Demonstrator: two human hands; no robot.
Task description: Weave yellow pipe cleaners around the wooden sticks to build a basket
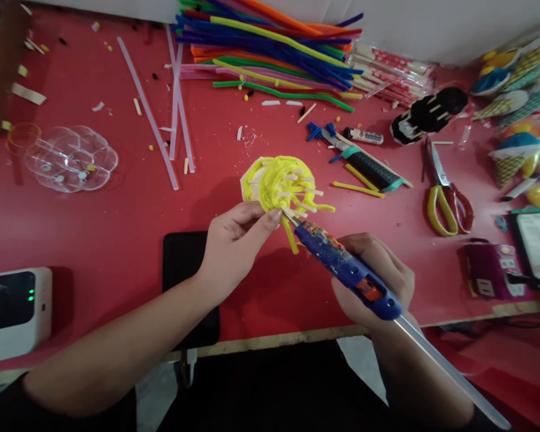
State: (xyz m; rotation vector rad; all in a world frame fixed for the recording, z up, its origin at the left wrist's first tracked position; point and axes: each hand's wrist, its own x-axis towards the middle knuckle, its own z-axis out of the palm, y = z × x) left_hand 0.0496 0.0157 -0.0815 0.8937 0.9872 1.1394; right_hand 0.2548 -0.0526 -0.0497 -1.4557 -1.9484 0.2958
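My left hand (240, 240) is closed on a yellow pipe-cleaner piece (274, 177), thumb and fingers pinching its lower edge. The piece is a round yellow weave with several pale wooden sticks (306, 192) poking out to the right, and loose yellow ends hang below. Wrapped round a blue hot glue gun (342, 261) is my right hand (380, 279). The gun's metal nozzle meets the base of the sticks beside my left thumb. A long clear glue stick (450, 366) runs out of its rear end.
Colourful pipe cleaners (274, 54) lie at the back. To the right are a utility knife (373, 165), scissors (445, 192), a black stick-and-pipe-cleaner piece (429, 114) and a purple power box (495, 270). A clear flower-shaped tray (72, 159), a white device (18, 312) and a black phone (184, 258) are leftward.
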